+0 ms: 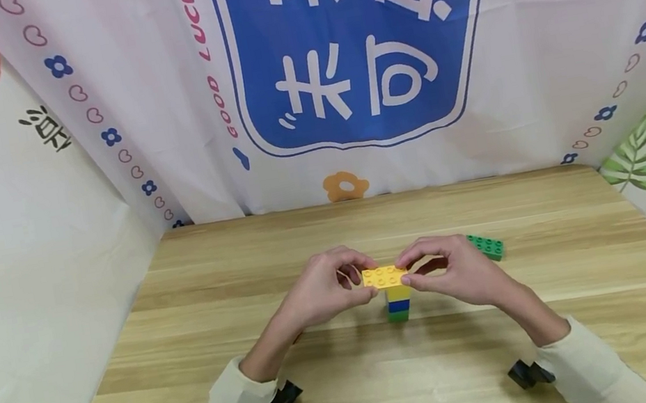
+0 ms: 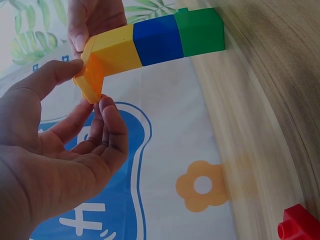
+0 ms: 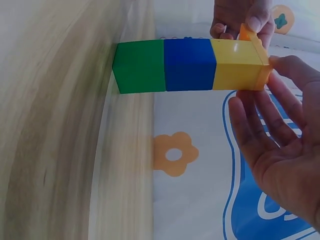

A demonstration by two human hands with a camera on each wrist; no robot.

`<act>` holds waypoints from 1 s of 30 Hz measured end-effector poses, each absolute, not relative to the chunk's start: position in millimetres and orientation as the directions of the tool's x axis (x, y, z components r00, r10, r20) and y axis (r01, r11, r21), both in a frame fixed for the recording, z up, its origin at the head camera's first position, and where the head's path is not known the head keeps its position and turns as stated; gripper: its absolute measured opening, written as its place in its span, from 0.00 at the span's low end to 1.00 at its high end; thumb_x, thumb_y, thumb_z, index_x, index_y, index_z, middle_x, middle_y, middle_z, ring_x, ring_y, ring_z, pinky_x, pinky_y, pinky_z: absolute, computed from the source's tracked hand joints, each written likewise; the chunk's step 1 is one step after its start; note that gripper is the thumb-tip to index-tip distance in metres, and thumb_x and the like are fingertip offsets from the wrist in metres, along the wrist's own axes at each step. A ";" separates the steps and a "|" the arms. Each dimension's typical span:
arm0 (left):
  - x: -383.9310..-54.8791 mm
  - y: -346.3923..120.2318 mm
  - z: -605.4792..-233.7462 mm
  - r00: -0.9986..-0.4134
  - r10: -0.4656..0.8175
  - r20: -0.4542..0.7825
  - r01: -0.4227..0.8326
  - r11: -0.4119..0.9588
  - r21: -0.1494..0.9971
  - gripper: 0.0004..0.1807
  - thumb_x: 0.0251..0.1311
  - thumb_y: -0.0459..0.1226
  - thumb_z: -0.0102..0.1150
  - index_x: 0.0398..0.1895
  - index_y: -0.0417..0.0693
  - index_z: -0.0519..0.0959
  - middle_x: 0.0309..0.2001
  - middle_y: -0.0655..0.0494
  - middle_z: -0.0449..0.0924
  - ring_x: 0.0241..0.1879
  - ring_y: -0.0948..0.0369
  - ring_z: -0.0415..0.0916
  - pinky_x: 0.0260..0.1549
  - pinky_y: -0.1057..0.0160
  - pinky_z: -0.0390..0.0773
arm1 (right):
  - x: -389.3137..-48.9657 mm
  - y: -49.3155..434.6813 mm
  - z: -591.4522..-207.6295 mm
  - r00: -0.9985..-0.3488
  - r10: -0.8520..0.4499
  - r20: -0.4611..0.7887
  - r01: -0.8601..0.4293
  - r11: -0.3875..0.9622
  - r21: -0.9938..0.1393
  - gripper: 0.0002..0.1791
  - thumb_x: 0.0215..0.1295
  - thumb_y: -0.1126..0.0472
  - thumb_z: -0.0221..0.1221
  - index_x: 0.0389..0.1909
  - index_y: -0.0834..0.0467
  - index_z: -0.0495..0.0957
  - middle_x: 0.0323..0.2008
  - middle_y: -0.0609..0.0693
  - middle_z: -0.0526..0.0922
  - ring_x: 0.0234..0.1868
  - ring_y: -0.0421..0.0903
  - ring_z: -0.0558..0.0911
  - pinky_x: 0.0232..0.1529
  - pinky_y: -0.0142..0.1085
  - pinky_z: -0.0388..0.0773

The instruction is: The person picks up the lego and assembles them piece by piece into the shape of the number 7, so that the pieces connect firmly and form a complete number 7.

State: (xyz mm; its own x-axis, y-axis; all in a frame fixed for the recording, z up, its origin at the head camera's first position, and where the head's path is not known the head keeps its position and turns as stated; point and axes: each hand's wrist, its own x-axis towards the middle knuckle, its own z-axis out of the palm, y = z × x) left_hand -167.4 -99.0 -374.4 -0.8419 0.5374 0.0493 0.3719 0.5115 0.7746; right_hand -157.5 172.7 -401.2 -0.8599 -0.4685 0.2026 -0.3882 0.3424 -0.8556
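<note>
A flat orange-yellow building brick (image 1: 384,277) with studs on top lies level across a small upright tower, its left part sticking out past the side. The tower stacks a yellow brick (image 3: 235,65), a blue brick (image 3: 190,65) and, at the bottom on the table, a green brick (image 3: 141,67). My left hand (image 1: 330,288) pinches the overhanging left end of the flat brick between thumb and fingers. Its right end, over the tower, is pinched by my right hand (image 1: 457,272).
A second green brick (image 1: 489,246) with studs up lies on the wooden table (image 1: 212,261), just behind my right hand. In the left wrist view a red brick (image 2: 298,226) shows at the lower corner. A printed cloth (image 1: 155,101) hangs behind the table's far edge.
</note>
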 end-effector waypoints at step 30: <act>-166.8 -147.8 -396.2 -0.865 0.502 0.014 0.321 0.532 0.783 0.27 0.65 0.38 0.76 0.66 0.43 0.81 0.57 0.40 0.84 0.55 0.45 0.84 0.47 0.65 0.87 | -156.6 173.3 -401.4 -0.834 -0.495 0.243 -0.457 0.374 -0.807 0.17 0.62 0.61 0.77 0.52 0.51 0.88 0.51 0.48 0.91 0.48 0.56 0.90 0.50 0.51 0.90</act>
State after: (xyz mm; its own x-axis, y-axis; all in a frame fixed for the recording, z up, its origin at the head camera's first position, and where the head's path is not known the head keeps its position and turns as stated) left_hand -166.8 -147.8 -396.2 -0.8648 0.5019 0.0139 0.3214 0.5320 0.7834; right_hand -156.6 173.3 -401.4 -0.8343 -0.4949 0.2431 -0.4570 0.3740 -0.8071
